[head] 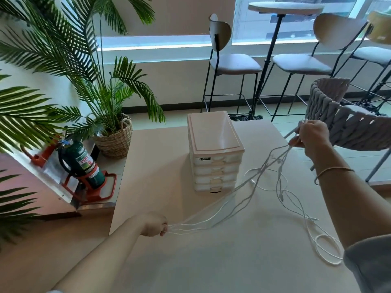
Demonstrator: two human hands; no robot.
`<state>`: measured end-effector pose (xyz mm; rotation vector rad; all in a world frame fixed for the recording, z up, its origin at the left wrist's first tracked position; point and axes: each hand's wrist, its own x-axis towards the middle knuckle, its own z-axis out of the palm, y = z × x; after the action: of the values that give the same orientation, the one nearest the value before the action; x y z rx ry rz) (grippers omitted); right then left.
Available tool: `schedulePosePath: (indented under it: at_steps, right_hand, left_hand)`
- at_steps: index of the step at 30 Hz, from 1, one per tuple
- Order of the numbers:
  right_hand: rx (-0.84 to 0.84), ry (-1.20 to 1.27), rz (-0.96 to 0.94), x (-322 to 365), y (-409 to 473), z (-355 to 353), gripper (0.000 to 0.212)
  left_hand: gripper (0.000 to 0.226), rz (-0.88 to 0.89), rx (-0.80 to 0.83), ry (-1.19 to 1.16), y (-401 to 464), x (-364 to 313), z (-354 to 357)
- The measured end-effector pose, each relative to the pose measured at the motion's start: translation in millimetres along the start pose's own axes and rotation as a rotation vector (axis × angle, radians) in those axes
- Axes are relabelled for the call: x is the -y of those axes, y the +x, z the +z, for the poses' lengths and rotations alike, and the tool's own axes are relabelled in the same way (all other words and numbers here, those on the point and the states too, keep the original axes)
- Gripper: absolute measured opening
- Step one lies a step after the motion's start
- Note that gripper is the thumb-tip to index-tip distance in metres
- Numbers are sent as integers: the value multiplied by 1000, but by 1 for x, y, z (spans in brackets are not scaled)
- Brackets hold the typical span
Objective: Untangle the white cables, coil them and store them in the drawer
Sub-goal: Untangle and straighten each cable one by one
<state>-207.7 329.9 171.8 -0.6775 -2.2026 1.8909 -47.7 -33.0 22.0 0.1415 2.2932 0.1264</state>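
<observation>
Several white cables (230, 206) stretch in a bundle across the beige table (243, 261) between my two hands. My left hand (154, 225) grips one end of the bundle near the table's left edge. My right hand (311, 135) holds the other end raised above the table's far right corner. Loose strands hang down from it and loop on the table at the right (323, 246). A small white drawer unit (213, 151) with several shut drawers stands at the table's far middle, behind the cables.
A woven grey chair (355, 125) stands just right of the table. Bar stools (230, 62) and a round high table (285, 7) are by the window. A potted palm (115, 140) and a green fire extinguisher (84, 163) sit on the left.
</observation>
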Motion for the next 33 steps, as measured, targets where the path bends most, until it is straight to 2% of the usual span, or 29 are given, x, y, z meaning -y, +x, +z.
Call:
schedulePosePath:
  at_steps: [3, 5, 6, 7, 8, 9, 10, 13, 14, 17, 18, 20, 21, 24, 26, 27, 30, 33]
  right_hand:
    - [15, -35, 103, -26, 10, -5, 27]
    - [56, -135, 179, -49, 11, -8, 13]
    - [60, -273, 231, -69, 15, -10, 15]
    - [52, -439, 255, -89, 18, -13, 28]
    - [-3, -607, 256, -106, 17, -16, 40]
    - [-84, -663, 282, -121, 13, -18, 49]
    - [-113, -795, 320, -128, 1, -19, 53]
    - [-89, -939, 309, -152, -30, -10, 46]
    - [2, -960, 287, -159, -42, -4, 39]
    - [308, -810, 342, -182, -71, 18, 27]
    - [366, -687, 370, -188, -78, 27, 32]
    - [430, -324, 470, -193, -86, 44, 62]
    - [442, -160, 507, -192, -88, 51, 64]
    - [474, 77, 582, -182, -81, 66, 24]
    - [526, 107, 651, -177, -78, 74, 10]
    - [545, 115, 659, -178, -76, 77, 10]
    - [507, 199, 607, -176, -65, 80, 20]
    - [279, 318, 461, -152, -36, 70, 17]
  left_hand:
    - [31, -12, -21, -3, -4, 2, -1]
    - [32, -14, -30, -13, -5, 4, 0]
    - [32, -16, -33, -15, -6, 5, 1]
    - [32, -19, -33, -14, -8, 6, 1]
    - [31, -23, -30, -20, -8, 6, 1]
    - [30, -25, -26, -28, -8, 5, 1]
    - [28, -25, -25, -40, -8, 5, 1]
    - [23, -27, -31, -74, -8, 5, 0]
    - [24, -29, -36, -90, -7, 6, 0]
    - [30, -34, -53, -147, -6, 8, 0]
    - [31, -30, -52, -154, -6, 8, 0]
    - [30, -10, -50, -145, -7, 5, -3]
    - [28, 2, -51, -137, -7, 3, -5]
    - [20, 35, -80, -140, -9, -1, -11]
    - [20, 51, -87, -163, -10, -2, -13]
    - [20, 51, -79, -166, -11, -2, -13]
    - [19, 33, -43, -109, -13, 0, -11]
    - [19, 13, -14, -93, -15, 8, -5]
